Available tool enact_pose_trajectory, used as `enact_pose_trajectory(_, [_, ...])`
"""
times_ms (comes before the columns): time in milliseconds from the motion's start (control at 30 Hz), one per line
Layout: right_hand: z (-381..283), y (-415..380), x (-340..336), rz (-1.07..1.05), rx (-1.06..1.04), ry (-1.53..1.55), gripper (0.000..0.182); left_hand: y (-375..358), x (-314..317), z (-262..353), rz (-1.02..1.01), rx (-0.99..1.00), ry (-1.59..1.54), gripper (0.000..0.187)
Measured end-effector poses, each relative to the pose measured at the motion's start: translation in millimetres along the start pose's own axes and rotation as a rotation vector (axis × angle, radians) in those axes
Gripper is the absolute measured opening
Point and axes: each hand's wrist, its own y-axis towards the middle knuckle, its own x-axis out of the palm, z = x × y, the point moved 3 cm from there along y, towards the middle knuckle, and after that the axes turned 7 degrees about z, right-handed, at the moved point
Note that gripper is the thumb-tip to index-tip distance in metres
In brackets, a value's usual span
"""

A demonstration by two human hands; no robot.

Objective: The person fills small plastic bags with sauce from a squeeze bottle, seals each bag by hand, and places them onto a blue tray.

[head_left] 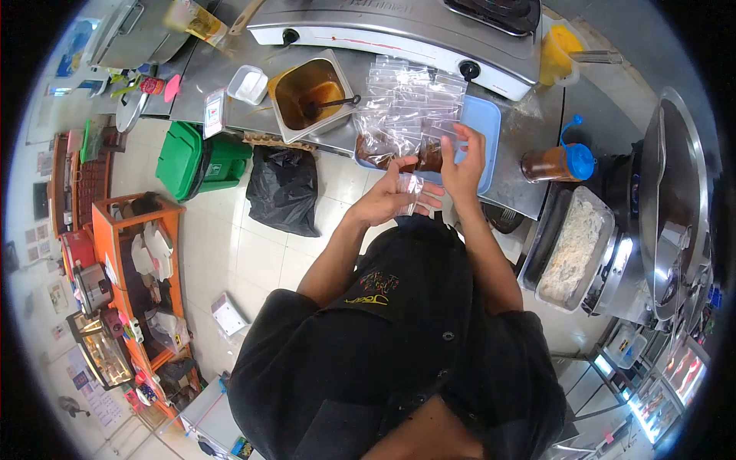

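My left hand [381,202] is closed on a small clear plastic bag [410,192], held in front of my apron with the fingers partly spread around it. Just beside it, my right hand [464,165] is open, its thumb and fingers apart over the edge of a light blue tray [491,126]. Many clear plastic bags [395,100] lie overlapping in rows on that tray. At its near side, dark brown filled packets [431,156] show partly behind my fingers. Left of the tray, a square metal pan [285,96] holds brown sauce and a dark-handled spoon [337,102].
A gas stove [399,38] stands behind the tray. On the right are a blue-lidded jar [546,162], a yellow jug [558,57] and a flour-filled metal tray [575,245]. A white tub [248,84], green bin [180,161] and black bag [282,192] are leftward.
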Motion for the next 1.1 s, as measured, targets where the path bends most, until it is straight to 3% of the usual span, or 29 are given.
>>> enact_pose_trajectory(33, [-14.4, 5.9, -11.4, -0.001, -0.001, -0.003, 0.021, 0.9, 1.8, 1.1, -0.002, 0.0, -0.003, 0.066])
enact_pose_trajectory(100, [-32.3, 0.1, -22.3, -0.519, 0.266, 0.253, 0.024, 1.5, 6.7, -0.5, -0.002, 0.005, 0.028, 0.068])
enact_pose_trajectory(133, [-30.3, -4.3, -29.5, -0.516, 0.27, 0.245, 0.024, 3.1, 6.1, -4.5, -0.008, -0.001, 0.024, 0.068])
enact_pose_trajectory(200, [-27.4, -12.6, -35.5, -0.757, 0.179, 0.235, 0.021, 9.0, 3.5, -9.0, -0.007, -0.019, 0.12, 0.068])
enact_pose_trajectory(333, [-25.0, -7.3, -50.6, -0.678, 0.211, 0.164, 0.016, 10.8, 16.0, -4.7, 0.052, -0.002, 0.196, 0.07])
enact_pose_trajectory(400, [-21.7, -2.1, -61.3, -0.734, 0.098, 0.063, 0.016, 7.2, 25.0, 13.4, 0.22, 0.43, 0.721, 0.055])
enact_pose_trajectory(433, [-21.7, 1.7, -66.7, -0.73, 0.1, 0.06, 0.016, 7.5, 26.3, 17.5, 0.215, 0.429, 0.722, 0.055])
enact_pose_trajectory(500, [-26.3, 8.3, -71.9, -0.855, 0.046, 0.051, 0.017, 5.9, 29.7, 27.6, 0.087, 0.564, 0.959, 0.025])
enact_pose_trajectory(533, [-27.2, 9.8, -73.9, -0.859, 0.037, 0.057, 0.017, 3.8, 31.5, 27.9, 0.096, 0.571, 0.963, 0.025])
enact_pose_trajectory(600, [-30.2, 12.6, -75.1, -0.931, 0.01, 0.011, 0.014, 2.5, 34.4, 24.2, 0.156, 0.355, 0.883, 0.008])
enact_pose_trajectory(700, [-34.9, 12.7, -73.4, -0.967, 0.0, 0.035, 0.015, 0.9, 34.2, 17.3, 0.158, 0.3, 0.978, 0.005])
enact_pose_trajectory(733, [-41.3, 12.8, -75.0, -0.811, -0.12, 0.017, 0.018, -0.5, 33.3, 16.9, 0.188, 0.294, 0.954, 0.007])
enact_pose_trajectory(767, [-44.8, 7.8, -73.3, -0.818, -0.137, 0.026, 0.018, -1.6, 33.3, 16.8, 0.204, 0.307, 0.957, 0.007])
enact_pose_trajectory(833, [-47.9, 6.1, -77.8, -0.432, -0.023, -0.137, 0.022, -2.7, 29.2, 13.5, 0.332, 0.234, 0.874, 0.011])
enact_pose_trajectory(900, [-60.4, -0.4, -80.5, -0.506, -0.003, -0.077, 0.027, -1.6, 25.7, 5.1, 0.392, 0.226, 0.873, 0.014])
enact_pose_trajectory(967, [-61.4, -14.3, -77.8, -0.835, 0.073, -0.098, 0.028, -3.0, 34.8, 3.4, 0.25, 0.442, 0.933, 0.009])
enact_pose_trajectory(1000, [-58.6, -18.0, -79.1, -0.85, 0.051, -0.073, 0.028, -2.8, 33.1, 1.4, 0.282, 0.454, 0.945, 0.009])
enact_pose_trajectory(1067, [-43.9, -23.9, -83.2, -0.916, 0.1, -0.082, 0.029, -1.8, 32.1, -9.1, 0.119, 0.249, 0.639, 0.011])
enact_pose_trajectory(1100, [-45.6, -21.7, -85.7, -0.928, 0.082, -0.066, 0.029, -4.6, 32.5, -6.8, 0.141, 0.262, 0.644, 0.011])
